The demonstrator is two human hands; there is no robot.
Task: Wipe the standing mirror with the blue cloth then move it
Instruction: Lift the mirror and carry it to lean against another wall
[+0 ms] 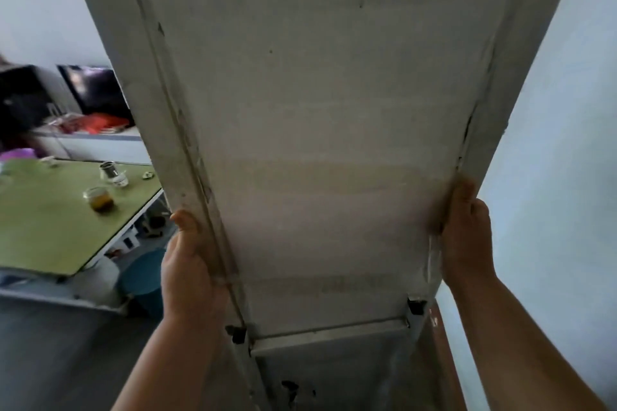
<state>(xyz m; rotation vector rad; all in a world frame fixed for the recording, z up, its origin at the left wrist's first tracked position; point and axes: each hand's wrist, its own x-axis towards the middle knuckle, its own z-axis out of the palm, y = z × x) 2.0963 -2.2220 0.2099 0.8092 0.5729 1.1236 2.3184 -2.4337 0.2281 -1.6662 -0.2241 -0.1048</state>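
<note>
- The standing mirror [317, 143] fills the middle of the view, its pale, stained back panel toward the person. Whether its feet touch the floor [66, 360] I cannot tell.
- The left hand [190, 260] clasps the mirror's left frame rail, thumb on the back and fingers curled round the edge out of sight. The right hand [467, 237] clasps the right rail at about the same height and is somewhat blurred.
- A matched grip on both rails looks meant to keep the tall panel from twisting or tipping while carried — so the moving step seems in hand, not the wiping.
- The blue cloth is not in view.
- Right of the mirror, the wall [551, 143] runs close beside the rail and the right knuckles, leaving little room.
- Left of the mirror stands a green table [50, 227] bearing a glass jar [98, 198]. Its corner is just beside the left rail, with a blue tub [143, 274] beneath.
- Open room lies on the dark floor left of the mirror, nearer the person than the table.
</note>
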